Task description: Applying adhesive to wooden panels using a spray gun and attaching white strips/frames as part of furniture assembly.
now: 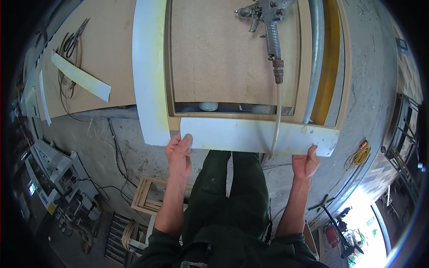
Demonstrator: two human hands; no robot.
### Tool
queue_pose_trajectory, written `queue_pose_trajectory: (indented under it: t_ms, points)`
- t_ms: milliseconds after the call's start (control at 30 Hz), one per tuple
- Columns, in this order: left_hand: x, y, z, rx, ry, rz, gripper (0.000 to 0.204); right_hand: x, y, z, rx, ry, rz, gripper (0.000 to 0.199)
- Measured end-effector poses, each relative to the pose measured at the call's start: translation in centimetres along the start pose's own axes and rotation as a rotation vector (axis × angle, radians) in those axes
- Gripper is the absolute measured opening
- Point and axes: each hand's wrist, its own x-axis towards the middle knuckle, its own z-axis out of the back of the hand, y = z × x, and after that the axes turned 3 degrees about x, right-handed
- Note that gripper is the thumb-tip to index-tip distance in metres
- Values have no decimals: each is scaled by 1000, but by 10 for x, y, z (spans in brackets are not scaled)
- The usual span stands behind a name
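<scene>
A long white strip (228,135), faintly yellowed along an edge and spotted at its right end, lies along the near rail of a brown board frame (304,67). My left hand (178,154) pinches the strip's left end, thumb on top and fingers hidden beneath. At the other end, my right hand (306,164) grips the near edge with its thumb over it. Beyond the strip, a grey metal spray gun (271,35) lies on the board inside the frame. Its pale hose (279,102) runs over the strip between my hands. Another white strip (149,67) covers the frame's left side.
Scissors (71,43), coiled cord and a loose white offcut (82,77) lie on a brown board at left. A metal tube (315,58) runs along the frame's right. Machinery (58,174), a wooden crate (147,194) and a yellow cable coil (359,155) surround me on the floor.
</scene>
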Motion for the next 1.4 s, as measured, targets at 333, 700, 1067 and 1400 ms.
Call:
queue_pose_trajectory:
  t_ms: [333, 700, 1067, 1400]
  points:
    - [1, 8, -8, 17, -24, 57, 8, 13, 1, -6, -62, -92, 27, 47]
    - [8, 20, 1, 22, -22, 5, 8, 17, -5, -1, -34, -136, -14, 46]
    - [14, 27, -1, 182, -51, -89, 8, 21, -2, 3, -124, -181, -117, 45]
    - [12, 22, -8, 390, -95, -230, 16, 19, -11, -10, -141, -251, -148, 39]
